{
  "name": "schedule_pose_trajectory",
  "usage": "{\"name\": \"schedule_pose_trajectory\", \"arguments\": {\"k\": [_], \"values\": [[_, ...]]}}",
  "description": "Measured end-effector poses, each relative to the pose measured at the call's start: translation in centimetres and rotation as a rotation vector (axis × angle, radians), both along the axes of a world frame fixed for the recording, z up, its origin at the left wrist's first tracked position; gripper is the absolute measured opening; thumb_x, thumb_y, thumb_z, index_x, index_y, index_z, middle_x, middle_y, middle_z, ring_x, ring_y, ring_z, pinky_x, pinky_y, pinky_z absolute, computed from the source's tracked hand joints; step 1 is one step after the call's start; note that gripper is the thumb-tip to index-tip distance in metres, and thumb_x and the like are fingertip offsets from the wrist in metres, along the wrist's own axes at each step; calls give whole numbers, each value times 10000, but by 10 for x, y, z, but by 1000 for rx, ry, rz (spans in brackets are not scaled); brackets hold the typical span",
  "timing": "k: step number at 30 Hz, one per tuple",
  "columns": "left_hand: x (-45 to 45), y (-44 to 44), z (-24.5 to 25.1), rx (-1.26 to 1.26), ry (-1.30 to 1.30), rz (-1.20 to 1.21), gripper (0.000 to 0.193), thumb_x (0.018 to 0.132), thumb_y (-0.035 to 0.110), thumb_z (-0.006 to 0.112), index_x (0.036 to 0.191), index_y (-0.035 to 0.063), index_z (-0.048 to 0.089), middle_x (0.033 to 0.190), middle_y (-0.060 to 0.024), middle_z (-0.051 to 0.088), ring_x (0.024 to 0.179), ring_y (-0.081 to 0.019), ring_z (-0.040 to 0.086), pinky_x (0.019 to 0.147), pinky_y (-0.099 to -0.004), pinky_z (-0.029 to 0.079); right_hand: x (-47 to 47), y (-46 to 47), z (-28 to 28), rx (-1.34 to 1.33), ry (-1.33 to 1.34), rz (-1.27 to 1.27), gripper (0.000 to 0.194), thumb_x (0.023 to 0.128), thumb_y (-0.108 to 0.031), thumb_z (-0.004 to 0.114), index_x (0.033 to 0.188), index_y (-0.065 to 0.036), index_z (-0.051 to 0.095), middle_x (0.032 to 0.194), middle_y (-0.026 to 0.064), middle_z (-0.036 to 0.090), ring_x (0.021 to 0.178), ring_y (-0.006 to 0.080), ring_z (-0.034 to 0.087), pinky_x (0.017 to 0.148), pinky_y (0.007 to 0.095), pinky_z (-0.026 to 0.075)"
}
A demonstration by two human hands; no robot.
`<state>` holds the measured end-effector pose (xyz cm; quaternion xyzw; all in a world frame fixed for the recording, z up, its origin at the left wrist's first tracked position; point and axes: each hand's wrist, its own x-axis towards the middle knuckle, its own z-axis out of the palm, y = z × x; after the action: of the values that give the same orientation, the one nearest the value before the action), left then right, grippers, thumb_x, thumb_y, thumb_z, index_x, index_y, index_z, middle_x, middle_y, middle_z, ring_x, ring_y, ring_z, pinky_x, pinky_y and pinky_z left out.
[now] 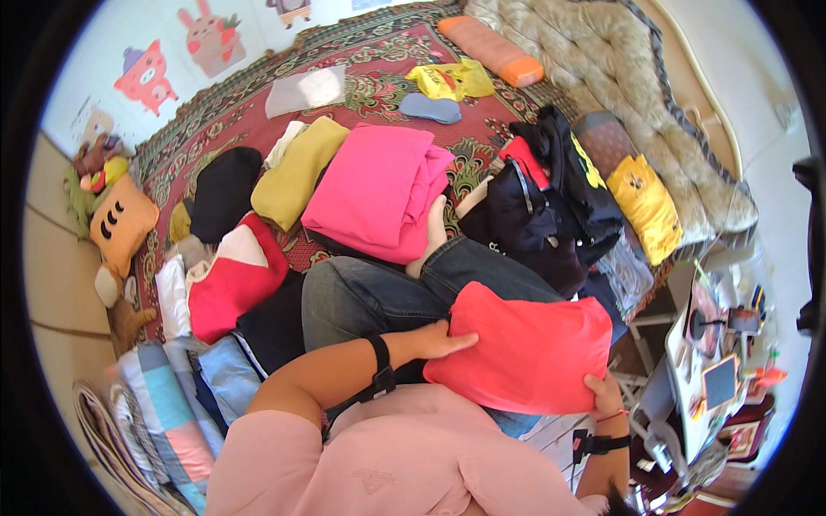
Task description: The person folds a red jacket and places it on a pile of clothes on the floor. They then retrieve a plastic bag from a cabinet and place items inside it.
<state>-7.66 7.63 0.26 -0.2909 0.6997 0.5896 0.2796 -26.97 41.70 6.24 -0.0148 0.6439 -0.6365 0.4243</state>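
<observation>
A coral-red garment [523, 348], partly folded, lies across my lap at the right. My left hand [445, 340] grips its left edge, thumb on top and fingers hidden underneath. The lower right corner is pinched in my right hand [603, 390]. Beyond my crossed legs in jeans sits a folded bright pink cloth [371, 187], touching my bare foot. A folded olive-yellow garment [300, 171] leans beside it, and a black folded item [227, 190] lies farther left. Nearer on the left is a red and white knit garment [235, 284].
A heap of dark clothes [542, 219] lies right of my foot, near a yellow garment [645, 209] and a tufted cushion [619, 84]. Folded bedding [168, 419] stands at lower left. Plush toys [124, 216] line the left wall. A cluttered white table [684, 380] stands at right.
</observation>
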Motion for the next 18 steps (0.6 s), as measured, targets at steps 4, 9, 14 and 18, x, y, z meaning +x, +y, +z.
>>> {"name": "schedule_pose_trajectory", "arguments": {"k": [4,9,14,18], "values": [[9,22,-14,638,153,71,798,890,468,655,1464,23,324,1428,-126,469,1300,-256,455,1100,-365,351,2,-20,12,25,-32,69,633,798,-50,666,1375,21,414,1280,127,573,1146,256,578,977,379,474],[4,5,-26,948,5,302,634,857,91,706,1415,39,409,1374,-102,523,1251,-229,509,1056,-375,413,6,-34,26,22,-48,65,625,795,26,606,1386,0,405,1284,129,570,1147,262,582,952,383,495],[6,-30,-1,997,212,449,614,830,-4,660,1395,34,424,1356,-116,532,1197,-247,558,1043,-393,432,14,-52,32,19,-35,51,580,790,55,564,1357,31,444,1297,155,573,1146,278,589,985,390,470],[10,-76,23,1236,436,500,583,843,37,649,1384,40,434,1314,-134,561,1172,-239,576,1036,-396,440,21,-69,42,-96,-76,37,501,807,21,547,1304,54,496,1273,184,589,1139,303,600,984,404,475]]}}
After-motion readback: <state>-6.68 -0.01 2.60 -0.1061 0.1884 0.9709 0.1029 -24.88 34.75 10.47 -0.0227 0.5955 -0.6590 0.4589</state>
